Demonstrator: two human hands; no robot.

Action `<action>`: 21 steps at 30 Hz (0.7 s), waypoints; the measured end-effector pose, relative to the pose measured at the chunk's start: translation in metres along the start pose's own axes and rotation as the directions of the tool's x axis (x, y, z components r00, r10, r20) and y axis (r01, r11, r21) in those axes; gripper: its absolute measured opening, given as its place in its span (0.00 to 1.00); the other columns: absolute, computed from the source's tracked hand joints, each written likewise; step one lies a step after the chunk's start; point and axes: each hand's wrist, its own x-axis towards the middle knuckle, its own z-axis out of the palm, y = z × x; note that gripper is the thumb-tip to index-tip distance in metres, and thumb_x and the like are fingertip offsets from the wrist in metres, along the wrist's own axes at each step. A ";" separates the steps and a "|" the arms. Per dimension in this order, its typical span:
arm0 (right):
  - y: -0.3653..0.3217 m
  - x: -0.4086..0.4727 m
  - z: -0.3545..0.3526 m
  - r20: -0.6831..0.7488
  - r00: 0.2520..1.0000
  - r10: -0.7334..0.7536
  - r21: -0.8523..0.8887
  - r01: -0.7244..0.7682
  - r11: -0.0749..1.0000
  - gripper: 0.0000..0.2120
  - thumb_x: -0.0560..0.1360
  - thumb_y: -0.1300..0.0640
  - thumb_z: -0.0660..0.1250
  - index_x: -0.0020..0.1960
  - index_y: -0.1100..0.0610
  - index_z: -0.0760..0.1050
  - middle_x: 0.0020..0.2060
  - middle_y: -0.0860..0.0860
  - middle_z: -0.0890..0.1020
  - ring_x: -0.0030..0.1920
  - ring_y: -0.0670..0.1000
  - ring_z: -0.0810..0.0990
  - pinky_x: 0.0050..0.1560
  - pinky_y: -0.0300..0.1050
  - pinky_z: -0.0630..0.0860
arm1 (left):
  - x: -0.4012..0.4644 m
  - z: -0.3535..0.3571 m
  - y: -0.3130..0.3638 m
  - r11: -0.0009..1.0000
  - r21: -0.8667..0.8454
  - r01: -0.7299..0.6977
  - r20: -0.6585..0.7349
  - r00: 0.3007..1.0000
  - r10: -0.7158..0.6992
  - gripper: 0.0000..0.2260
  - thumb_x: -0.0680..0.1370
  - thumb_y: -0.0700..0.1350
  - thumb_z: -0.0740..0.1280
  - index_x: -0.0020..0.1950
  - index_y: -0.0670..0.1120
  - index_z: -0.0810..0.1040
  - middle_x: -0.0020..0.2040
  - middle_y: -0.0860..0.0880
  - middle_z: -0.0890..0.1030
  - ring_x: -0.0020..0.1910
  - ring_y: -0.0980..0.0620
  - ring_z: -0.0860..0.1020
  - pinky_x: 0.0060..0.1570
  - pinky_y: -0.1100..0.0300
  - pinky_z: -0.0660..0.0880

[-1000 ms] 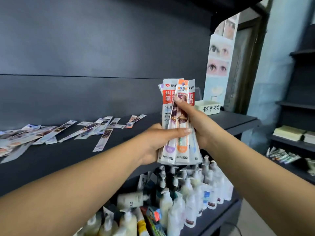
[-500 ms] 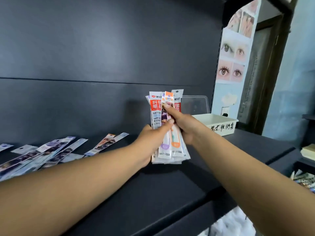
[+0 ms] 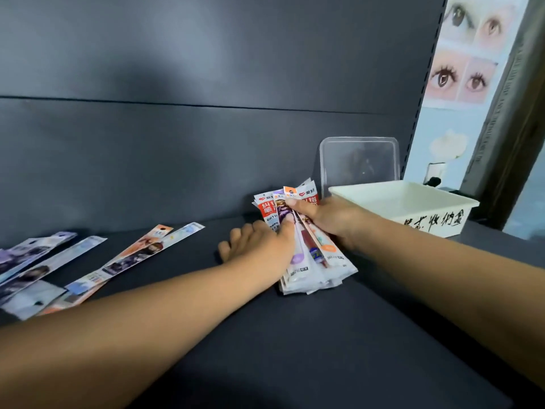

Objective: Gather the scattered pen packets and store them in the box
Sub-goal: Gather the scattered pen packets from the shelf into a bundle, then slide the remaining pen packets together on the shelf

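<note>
Now one bundle of pen packets (image 3: 306,255) in right hand (image 3: 327,216) grip, left hand (image 3: 259,243) flat-fingered beside.

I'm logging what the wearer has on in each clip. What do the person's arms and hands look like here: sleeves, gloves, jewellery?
Both forearms are bare up to the frame's edge, with no sleeve in view. The left hand and right hand wear no gloves, and no watch, bracelet or ring shows on the visible parts. Fingernails look short and unpainted, though the picture is too soft to be sure.

Packet stack (image 3: 306,249) reads "GR11", "爱好"; box (image 3: 413,208) shows brush characters.
</note>
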 end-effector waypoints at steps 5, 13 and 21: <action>0.002 0.000 0.001 -0.065 0.984 -0.167 -0.323 0.138 0.936 0.24 0.73 0.39 0.60 0.30 0.57 0.62 0.27 0.49 0.66 0.38 0.54 0.68 0.28 0.35 0.58 | 0.003 0.002 0.005 0.998 -0.016 0.062 -0.043 0.997 -0.063 0.25 0.78 0.58 0.46 0.70 0.46 0.63 0.71 0.44 0.67 0.71 0.43 0.62 0.65 0.51 0.56; 0.014 -0.006 -0.006 0.047 0.963 -0.266 -0.048 0.268 0.962 0.16 0.79 0.49 0.55 0.47 0.58 0.76 0.37 0.51 0.79 0.37 0.49 0.74 0.39 0.42 0.69 | -0.007 0.003 0.006 0.923 -0.384 -0.026 0.032 0.999 0.041 0.33 0.62 0.60 0.52 0.64 0.51 0.71 0.67 0.48 0.73 0.66 0.45 0.71 0.65 0.48 0.65; 0.022 -0.009 -0.001 0.097 0.937 -0.335 -0.146 0.346 0.927 0.17 0.80 0.54 0.52 0.60 0.57 0.76 0.57 0.55 0.80 0.59 0.54 0.76 0.47 0.37 0.66 | -0.007 0.008 0.010 0.948 -0.313 -0.049 0.022 0.998 0.059 0.25 0.73 0.54 0.57 0.68 0.47 0.67 0.70 0.46 0.67 0.67 0.46 0.68 0.65 0.52 0.65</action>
